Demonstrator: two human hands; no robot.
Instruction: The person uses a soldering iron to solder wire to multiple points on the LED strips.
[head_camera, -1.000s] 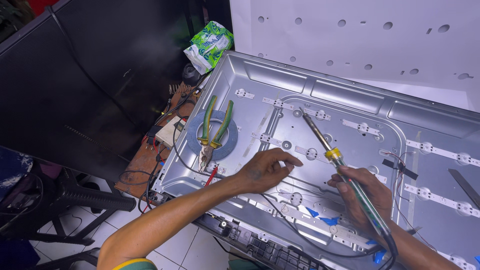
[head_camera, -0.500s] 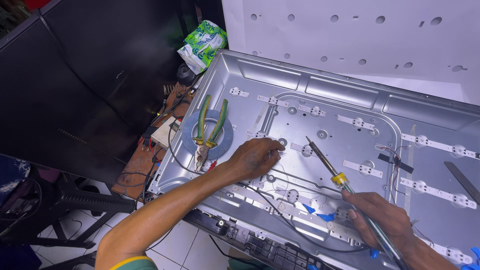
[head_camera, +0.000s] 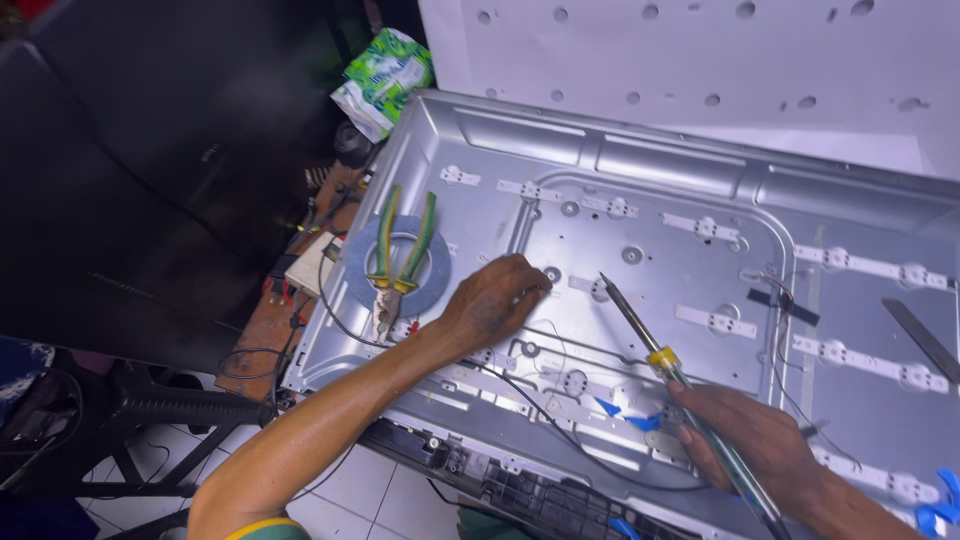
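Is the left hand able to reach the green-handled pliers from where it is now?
Probably yes. The left hand rests on the metal panel just beside the green-handled pliers, which lie on a blue ring. Nothing lies between them, and the hand seems to hold nothing.

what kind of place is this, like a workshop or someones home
Most likely a small electronics repair workshop. An opened flat-screen backlight panel with light strips lies on the bench, the right hand holds a soldering iron, the left hand rests on the panel, and green-handled pliers lie on it beside loose wiring.
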